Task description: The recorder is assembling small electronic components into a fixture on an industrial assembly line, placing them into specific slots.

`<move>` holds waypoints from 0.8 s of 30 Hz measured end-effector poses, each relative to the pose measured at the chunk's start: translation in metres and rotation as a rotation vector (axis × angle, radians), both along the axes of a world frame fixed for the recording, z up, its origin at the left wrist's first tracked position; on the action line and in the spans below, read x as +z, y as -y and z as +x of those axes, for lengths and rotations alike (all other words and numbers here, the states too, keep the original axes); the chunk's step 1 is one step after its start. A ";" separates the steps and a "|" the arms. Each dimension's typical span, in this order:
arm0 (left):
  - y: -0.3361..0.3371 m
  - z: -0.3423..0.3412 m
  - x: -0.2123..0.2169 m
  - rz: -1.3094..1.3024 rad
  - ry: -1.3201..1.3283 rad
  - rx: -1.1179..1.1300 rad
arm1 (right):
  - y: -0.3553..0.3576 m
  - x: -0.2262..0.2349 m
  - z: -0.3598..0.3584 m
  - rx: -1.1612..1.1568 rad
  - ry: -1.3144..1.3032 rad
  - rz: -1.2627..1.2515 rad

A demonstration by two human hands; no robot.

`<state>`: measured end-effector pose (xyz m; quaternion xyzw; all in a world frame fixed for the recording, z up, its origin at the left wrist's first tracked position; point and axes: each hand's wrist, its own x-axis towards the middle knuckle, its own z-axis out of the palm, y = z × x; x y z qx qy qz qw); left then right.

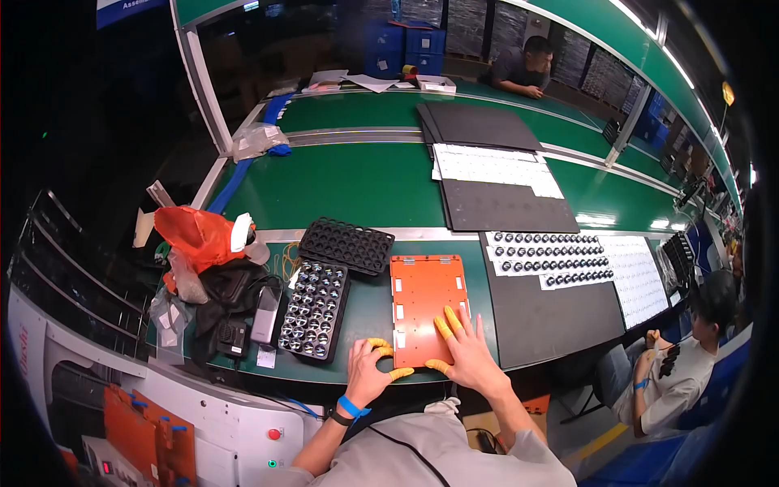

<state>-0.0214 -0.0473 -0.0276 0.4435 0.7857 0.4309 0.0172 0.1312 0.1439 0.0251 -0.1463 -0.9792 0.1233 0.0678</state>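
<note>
A flat orange fixture plate [428,304] with metal hinges at its far edge and small holes lies on the green bench in front of me. My left hand [370,369] is at its near left corner, fingers curled against the left side and thumb by the near edge. Across the plate's right part my right hand [466,353] is spread, fingers stretched flat on the surface and thumb near the front edge. Yellow covers wrap several fingertips on both hands. Left of the plate stands a black tray [331,351] filled with shiny round lens-like parts.
Behind that tray sits a black tray with round pockets [349,243]. Dark boards [540,316] on the right carry white sheets and rows of black round parts [552,256]. An orange bag [195,235] and a grey device [265,315] lie left. A co-worker [677,365] sits at right.
</note>
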 end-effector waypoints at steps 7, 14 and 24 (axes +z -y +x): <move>0.009 -0.012 0.001 0.019 0.056 -0.098 | 0.009 -0.012 0.012 0.004 -0.189 0.063; 0.005 -0.002 0.006 0.007 0.000 -0.086 | -0.001 0.021 0.014 0.028 -0.409 0.143; 0.010 -0.006 -0.001 -0.015 -0.019 -0.132 | -0.126 0.145 -0.074 -0.107 -0.887 0.350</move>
